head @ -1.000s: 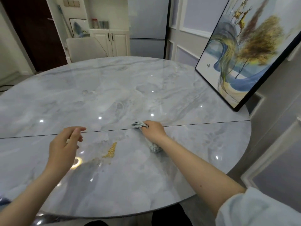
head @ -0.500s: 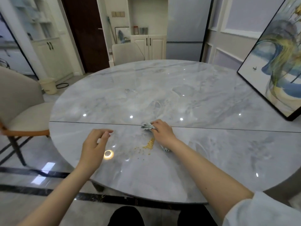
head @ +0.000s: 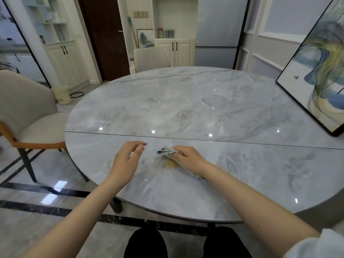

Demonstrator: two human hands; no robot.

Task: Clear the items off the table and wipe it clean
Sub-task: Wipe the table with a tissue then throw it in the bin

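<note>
Leftmost, a beige padded chair with an orange wood frame stood beside the table's left edge, and a cream bin sat on the floor further back by white cabinets. Round grey marble table filled the middle of the view, with a thin seam line across it. Left hand hovered over the near part of the table, fingers loosely curled, thumb near the fingertips, holding nothing; contact with the surface couldn't be told. Just right of it lay a small heap of yellow crumbs on the tabletop, with a few scattered bits around. Right hand was pressed down on a crumpled grey cloth, fingers curled over it, the cloth touching the crumbs' right side; one end poked out past the fingertips, the other stuck out under the wrist. Another pale chair stood at the table's far side. Far right, a big framed painting leaned with its lower edge on the tabletop. Dark-clothed knees showed at the bottom.
</note>
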